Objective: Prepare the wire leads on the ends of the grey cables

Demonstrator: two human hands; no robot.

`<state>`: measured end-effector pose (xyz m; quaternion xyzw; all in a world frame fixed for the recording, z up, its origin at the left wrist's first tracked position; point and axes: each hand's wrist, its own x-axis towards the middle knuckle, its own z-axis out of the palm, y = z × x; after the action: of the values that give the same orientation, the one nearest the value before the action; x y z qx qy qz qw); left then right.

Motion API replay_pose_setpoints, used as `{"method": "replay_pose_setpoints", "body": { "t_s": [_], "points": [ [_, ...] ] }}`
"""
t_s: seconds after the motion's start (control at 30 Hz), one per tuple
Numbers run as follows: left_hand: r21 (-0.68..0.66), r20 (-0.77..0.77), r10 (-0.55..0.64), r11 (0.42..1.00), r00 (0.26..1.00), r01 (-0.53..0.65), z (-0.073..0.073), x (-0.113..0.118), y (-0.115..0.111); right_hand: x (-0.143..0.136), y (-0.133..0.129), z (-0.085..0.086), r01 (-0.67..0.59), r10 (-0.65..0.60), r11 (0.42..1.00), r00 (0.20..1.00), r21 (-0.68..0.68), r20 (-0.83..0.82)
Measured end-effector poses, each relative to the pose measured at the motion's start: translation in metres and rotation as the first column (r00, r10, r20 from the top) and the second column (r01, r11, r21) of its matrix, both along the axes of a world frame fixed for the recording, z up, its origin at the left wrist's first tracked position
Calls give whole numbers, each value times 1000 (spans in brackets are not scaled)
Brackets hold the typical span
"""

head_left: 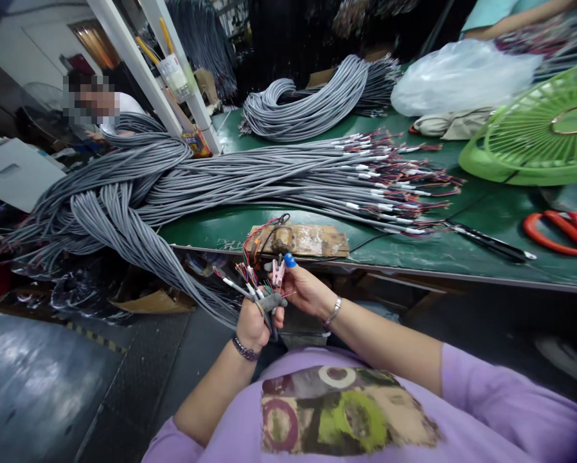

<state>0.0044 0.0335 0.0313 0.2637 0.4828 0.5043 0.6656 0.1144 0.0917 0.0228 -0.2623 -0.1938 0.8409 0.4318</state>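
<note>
My left hand (254, 325) is closed around several grey cables (214, 307), whose ends stick up above the fist. Thin coloured wires (247, 273) fan out from white sleeves there. The left index finger wears a grey cover (272, 302). Close beside it, my right hand (310, 290) has its fingers drawn together on thin wires, partly hidden. A blue fingertip cover (290, 260) is on one of its fingers. Against that finger stands a small pink clip (278, 274), in front of a taped wooden block (308, 240) at the bench edge.
Bundled grey cables (250, 173) stretch across the green bench (206, 231); another coil (312, 103) lies behind. At right are black-handled tweezers (491, 242), orange-handled scissors (563, 231), a green fan (534, 138) and a plastic bag (462, 77). A co-worker (119, 106) is at left.
</note>
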Motion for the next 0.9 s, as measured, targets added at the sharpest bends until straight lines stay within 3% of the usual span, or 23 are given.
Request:
{"method": "replay_pose_setpoints", "body": {
  "t_s": [0.3,0.43,0.53,0.6,0.7,0.77,0.9],
  "points": [
    [41,-41,49,998,998,-48,-2,-1,-16,23,-12,-8,-154,154,988,987,4,44],
    [80,-74,118,990,990,-112,-6,0,-22,34,-24,-8,-256,238,954,963,153,130],
    [126,-99,144,983,985,-131,-9,1,-25,34,-33,-2,-275,203,916,946,293,254],
    [146,-142,85,987,986,-65,-10,1,-27,33,-37,2,-270,149,895,932,356,330],
    [119,-221,-132,980,966,161,-11,-2,-29,31,-41,7,-311,132,858,902,408,411],
    [88,-248,-218,965,944,246,-11,-4,-30,30,-42,8,-343,132,836,883,428,450],
    [98,-244,-120,984,962,148,-12,-3,-29,30,-39,9,-303,74,867,863,396,499]
  ]
}}
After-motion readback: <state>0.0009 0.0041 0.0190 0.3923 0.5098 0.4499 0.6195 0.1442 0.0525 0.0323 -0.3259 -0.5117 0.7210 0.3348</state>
